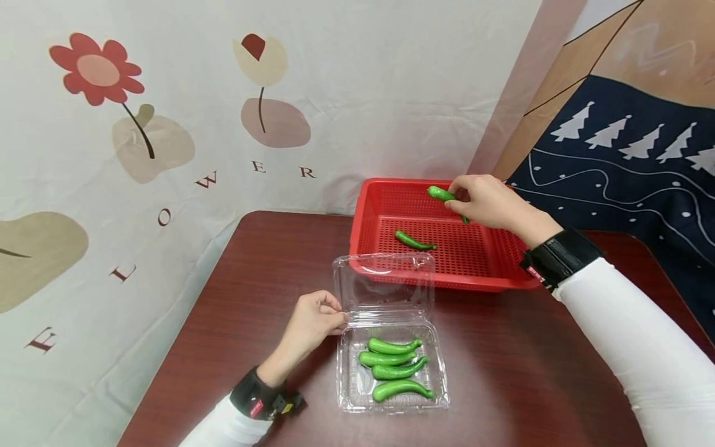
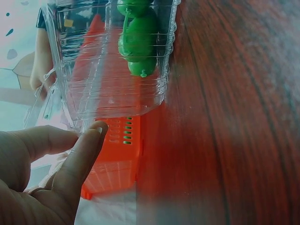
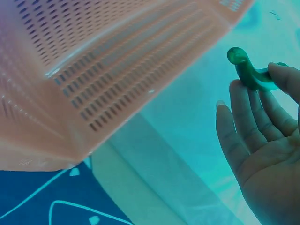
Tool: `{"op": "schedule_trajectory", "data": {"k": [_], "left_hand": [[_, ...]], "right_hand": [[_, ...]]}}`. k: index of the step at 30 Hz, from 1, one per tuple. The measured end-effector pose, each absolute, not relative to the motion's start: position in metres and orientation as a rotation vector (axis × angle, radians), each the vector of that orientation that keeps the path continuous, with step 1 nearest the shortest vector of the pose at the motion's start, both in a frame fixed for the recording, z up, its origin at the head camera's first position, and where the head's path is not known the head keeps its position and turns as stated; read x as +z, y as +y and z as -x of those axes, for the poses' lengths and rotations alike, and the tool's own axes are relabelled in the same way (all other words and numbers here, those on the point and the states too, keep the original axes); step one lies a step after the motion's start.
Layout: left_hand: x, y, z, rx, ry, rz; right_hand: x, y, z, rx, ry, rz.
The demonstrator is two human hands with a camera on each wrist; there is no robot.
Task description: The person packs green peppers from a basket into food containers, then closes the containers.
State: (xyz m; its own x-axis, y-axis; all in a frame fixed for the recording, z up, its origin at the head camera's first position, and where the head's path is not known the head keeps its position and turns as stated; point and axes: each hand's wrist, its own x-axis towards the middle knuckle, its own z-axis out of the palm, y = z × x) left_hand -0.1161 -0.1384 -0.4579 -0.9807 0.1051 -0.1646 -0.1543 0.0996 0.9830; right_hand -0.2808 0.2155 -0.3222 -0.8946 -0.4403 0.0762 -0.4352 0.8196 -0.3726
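My right hand (image 1: 483, 200) pinches a green pepper (image 1: 440, 194) between thumb and fingertips, over the back of the red basket (image 1: 357, 226). In the right wrist view the curved green pepper (image 3: 247, 75) shows against the thumb and fingers, above the basket's rim. Another green pepper (image 1: 413, 241) lies on the basket floor. My left hand (image 1: 314, 321) pinches the left edge of a clear plastic clamshell box (image 1: 347, 372) at its hinge. The lid (image 1: 385, 292) stands raised, overlapping the basket's front in the head view. Several green peppers (image 1: 393, 372) lie side by side in the box.
The dark red wooden table (image 1: 268, 267) carries both containers, the basket behind the clamshell box. A white curtain (image 1: 184, 74) with flower prints hangs behind the table. At the right is a dark blue cloth (image 1: 614, 180) with white tree prints.
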Motion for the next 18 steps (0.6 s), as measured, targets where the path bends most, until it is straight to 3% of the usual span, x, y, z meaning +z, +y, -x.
{"op": "schedule_trajectory", "data": {"k": [18], "left_hand": [[-0.456,-0.138,0.115,1.982,2.19,0.055]], "right_hand": [[-0.318,0.211,0.212,-0.882,3.13,1.084]]}}
